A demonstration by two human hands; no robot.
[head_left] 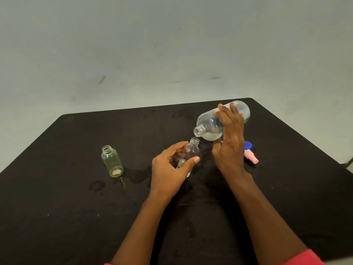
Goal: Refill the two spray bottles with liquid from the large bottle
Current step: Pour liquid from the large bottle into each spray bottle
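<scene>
My right hand (229, 138) grips the large clear bottle (210, 125), tipped on its side with its open mouth pointing down-left. A thin stream of clear liquid runs from that mouth into the neck of a small clear spray bottle (191, 152). My left hand (170, 169) holds this small bottle upright on the black table (66, 207), thumb on the front and fingers behind it. A second small bottle (111, 161), yellowish with no cap, stands alone to the left.
A blue cap (248, 144) and a pink spray head (251, 157) lie on the table just right of my right hand. Wet patches darken the tabletop between the two small bottles. A pale wall rises behind the table's far edge.
</scene>
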